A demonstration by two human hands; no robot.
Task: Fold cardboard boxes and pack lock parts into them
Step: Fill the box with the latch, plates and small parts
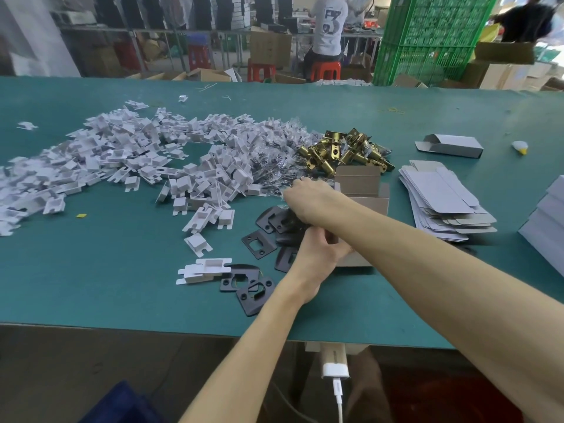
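Observation:
An open grey cardboard box (361, 184) lies on the green table (122, 285), its flaps up. My left hand (317, 257) grips the box's near end. My right hand (308, 199) reaches across it to the left, fingers curled down over a heap of black strike plates (268, 221) and clear plastic bags (274, 169); what it holds is hidden. More black plates (247, 285) lie near my left wrist. Brass latch bolts (341, 151) are piled behind the box.
A large heap of white folded card inserts (122, 157) covers the left half of the table. Flat box blanks (442, 203) are stacked to the right, a folded box (451, 145) beyond them. A green crate (427, 38) and seated people are behind the table.

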